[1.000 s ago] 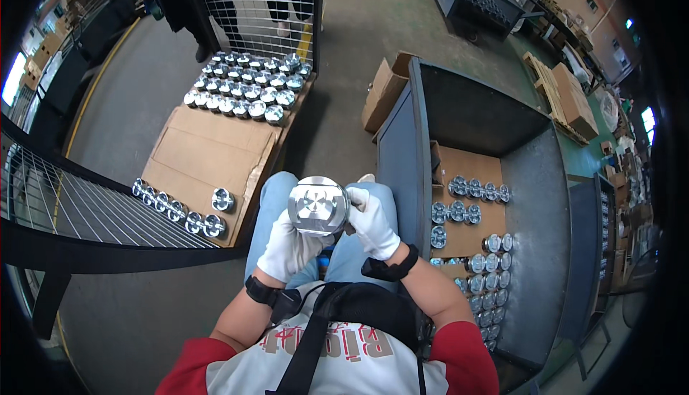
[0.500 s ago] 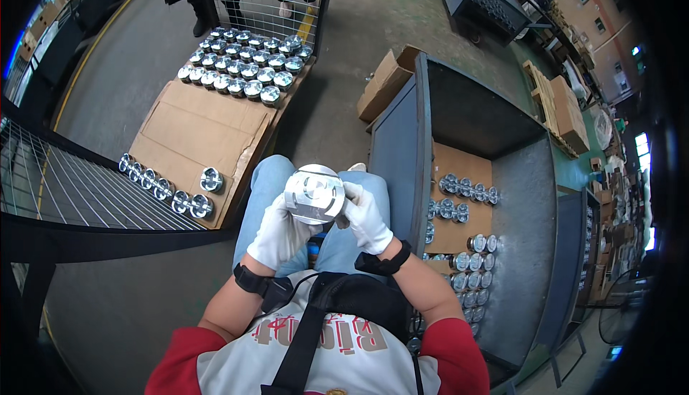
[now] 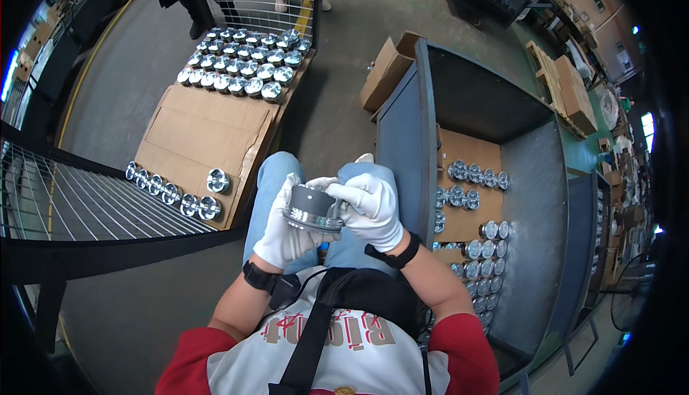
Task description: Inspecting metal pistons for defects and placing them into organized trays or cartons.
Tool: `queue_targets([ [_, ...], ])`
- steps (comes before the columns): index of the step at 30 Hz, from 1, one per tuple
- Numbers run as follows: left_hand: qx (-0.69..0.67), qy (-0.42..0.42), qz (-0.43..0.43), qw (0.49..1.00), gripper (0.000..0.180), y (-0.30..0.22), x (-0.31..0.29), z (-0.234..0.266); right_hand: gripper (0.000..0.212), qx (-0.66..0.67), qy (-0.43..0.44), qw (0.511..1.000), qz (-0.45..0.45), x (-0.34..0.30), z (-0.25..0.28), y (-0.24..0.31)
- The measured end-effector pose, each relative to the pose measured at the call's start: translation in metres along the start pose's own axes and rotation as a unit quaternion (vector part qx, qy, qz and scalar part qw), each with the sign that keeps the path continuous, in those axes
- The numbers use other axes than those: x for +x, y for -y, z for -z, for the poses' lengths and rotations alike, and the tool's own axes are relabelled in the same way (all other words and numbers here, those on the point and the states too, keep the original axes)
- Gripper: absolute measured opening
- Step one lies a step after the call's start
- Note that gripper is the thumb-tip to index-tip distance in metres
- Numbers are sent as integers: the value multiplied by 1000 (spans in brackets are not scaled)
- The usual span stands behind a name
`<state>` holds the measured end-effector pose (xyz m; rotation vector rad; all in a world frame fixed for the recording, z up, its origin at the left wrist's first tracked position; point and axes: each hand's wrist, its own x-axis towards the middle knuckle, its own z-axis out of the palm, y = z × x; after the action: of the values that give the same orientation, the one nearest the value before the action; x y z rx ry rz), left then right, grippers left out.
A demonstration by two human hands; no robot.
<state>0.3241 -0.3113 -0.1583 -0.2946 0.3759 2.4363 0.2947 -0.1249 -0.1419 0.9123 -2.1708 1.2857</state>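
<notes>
Piston tipped sideways over lap

Tilted now, crown no longer up. Grey bin (image 3: 502,179) right, cardboard (image 3: 194,136) left. Left hand (image 3: 283,233) cupping piston (image 3: 312,208) underneath; right hand (image 3: 369,208) gripping its side. Probably heavy, rigid, slick: best held by skirt.

Just one view here, a head-worn fisheye looking pretty much straight down past the wearer's chest onto the lap. It sits close above the metal part (image 3: 311,208), which lands near the middle of the picture. Left of that part the cardboard sheet (image 3: 194,140) stretches up the picture, right of it is the grey bin (image 3: 531,172). The rim bends hard, so the far edges are probably not reliable.
</notes>
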Motion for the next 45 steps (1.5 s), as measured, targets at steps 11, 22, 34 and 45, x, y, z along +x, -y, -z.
queue_targets([
  [11, -46, 30, -32, 998, 64, 8, 2, 5, 27, 47, 36, 998, -25, 0, 1, -7],
  [22, -10, 14, -81, 997, 58, 5, -3, 1, 31, 51, 45, 997, -38, -2, 1, -9],
  [34, -50, 2, -98, 994, 55, 8, -3, 3, 26, 78, 65, 993, -58, -1, -3, -11],
  [45, 119, -112, -170, 972, 54, 1, -12, -9, 31, 82, 84, 989, -85, -2, -8, -10],
])
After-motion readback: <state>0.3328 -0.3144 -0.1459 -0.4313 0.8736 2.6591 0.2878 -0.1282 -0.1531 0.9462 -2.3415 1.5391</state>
